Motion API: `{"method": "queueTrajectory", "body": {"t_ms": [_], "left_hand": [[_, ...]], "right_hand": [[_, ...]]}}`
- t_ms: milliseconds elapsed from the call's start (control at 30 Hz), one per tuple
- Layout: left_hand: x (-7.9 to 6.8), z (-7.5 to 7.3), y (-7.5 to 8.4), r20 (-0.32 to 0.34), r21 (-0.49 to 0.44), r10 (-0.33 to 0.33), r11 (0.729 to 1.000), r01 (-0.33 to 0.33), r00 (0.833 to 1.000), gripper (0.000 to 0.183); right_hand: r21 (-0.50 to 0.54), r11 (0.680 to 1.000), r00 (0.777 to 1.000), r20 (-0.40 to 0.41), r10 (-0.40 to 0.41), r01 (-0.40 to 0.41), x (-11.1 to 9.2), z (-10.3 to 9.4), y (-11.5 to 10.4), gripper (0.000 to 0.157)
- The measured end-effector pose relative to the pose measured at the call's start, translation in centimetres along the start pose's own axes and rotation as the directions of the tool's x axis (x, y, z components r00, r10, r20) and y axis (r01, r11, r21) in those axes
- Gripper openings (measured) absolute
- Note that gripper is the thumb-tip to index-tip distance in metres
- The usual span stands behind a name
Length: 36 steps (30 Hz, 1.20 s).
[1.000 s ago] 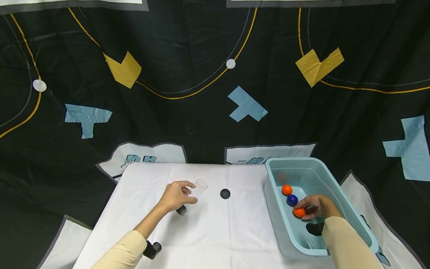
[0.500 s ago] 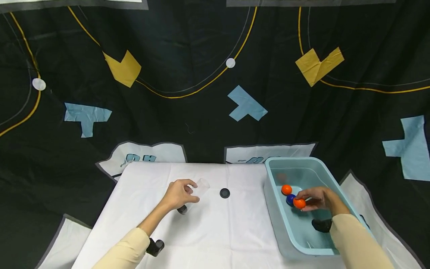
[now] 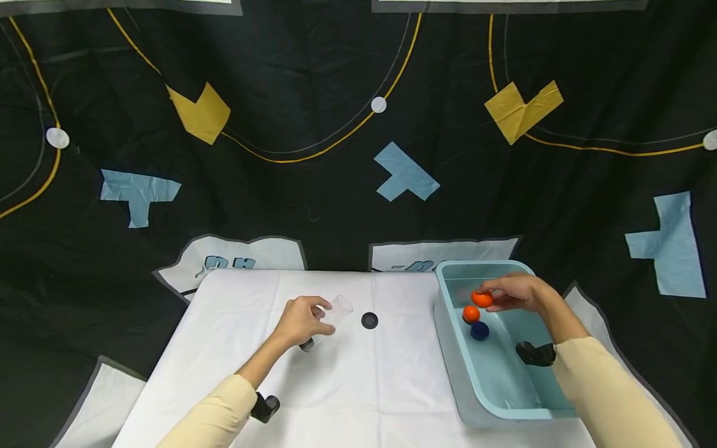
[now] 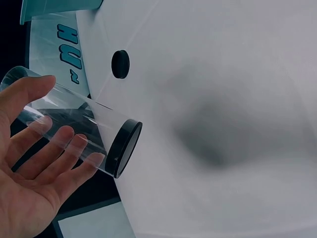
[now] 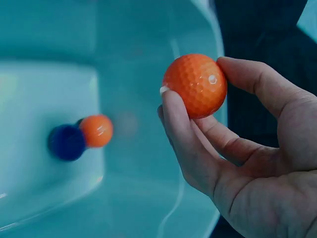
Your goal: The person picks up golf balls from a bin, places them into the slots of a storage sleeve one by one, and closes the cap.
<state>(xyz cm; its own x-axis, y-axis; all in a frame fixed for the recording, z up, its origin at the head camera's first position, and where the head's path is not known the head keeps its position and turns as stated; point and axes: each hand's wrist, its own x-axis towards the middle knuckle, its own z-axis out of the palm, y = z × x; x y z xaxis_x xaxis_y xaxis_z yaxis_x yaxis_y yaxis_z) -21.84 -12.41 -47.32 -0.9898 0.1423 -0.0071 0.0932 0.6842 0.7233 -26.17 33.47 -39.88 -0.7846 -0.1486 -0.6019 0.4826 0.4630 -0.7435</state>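
White table (image 3: 414,373) | blue bin (image 3: 462,373) | right hand (image 3: 515,292) has raised an orange ball (image 3: 482,299)

Cream sleeves (image 3: 610,395), black wrist cameras (image 3: 536,354), apparently

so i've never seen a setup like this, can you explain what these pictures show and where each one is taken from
There's no robot here, just a person's two bare hands. The wide picture comes from a camera worn on the head, looking forward and down; the two close ones come from cameras worn on each wrist.

The left hand holds a clear tube with a black cap on one end. A loose black disc lies nearby on the white table.

The right hand holds an orange ball over a pale blue tub. Inside are a second orange ball and a dark blue ball.
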Motion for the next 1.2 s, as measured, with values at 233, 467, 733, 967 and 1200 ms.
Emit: {"method": "queueTrajectory", "body": {"t_ms": [233, 467, 733, 967, 1200], "left_hand": [[0.3, 0.2, 0.7, 0.001, 0.005, 0.013, 1.0, -0.013, 1.0, 0.041], [0.4, 0.5, 0.9, 0.012, 0.005, 0.027, 1.0, -0.027, 1.0, 0.042], [0.7, 0.8, 1.4, 0.021, 0.008, 0.064, 0.998, -0.064, 0.998, 0.042], [0.9, 1.2, 2.5, 0.034, 0.012, 0.093, 0.996, -0.094, 0.995, 0.041], [0.9, 1.5, 3.3, 0.045, 0.027, 0.105, 0.994, -0.106, 0.993, 0.041]], "right_hand": [[-0.015, 0.998, 0.998, 0.034, -0.055, 0.056, -0.6, 0.7, -3.0, 0.039], [-0.054, 0.994, 0.995, 0.051, -0.089, 0.092, -1.0, 2.7, -5.1, 0.049], [-0.106, 0.99, 0.995, 0.025, -0.096, 0.098, -0.1, 5.5, -7.1, 0.052], [-0.09, 0.989, 0.993, 0.0, -0.12, 0.12, 1.1, 8.4, -8.3, 0.051], [-0.072, 0.983, 0.984, -0.058, -0.171, 0.167, 1.8, 11.2, -9.5, 0.044]]}}
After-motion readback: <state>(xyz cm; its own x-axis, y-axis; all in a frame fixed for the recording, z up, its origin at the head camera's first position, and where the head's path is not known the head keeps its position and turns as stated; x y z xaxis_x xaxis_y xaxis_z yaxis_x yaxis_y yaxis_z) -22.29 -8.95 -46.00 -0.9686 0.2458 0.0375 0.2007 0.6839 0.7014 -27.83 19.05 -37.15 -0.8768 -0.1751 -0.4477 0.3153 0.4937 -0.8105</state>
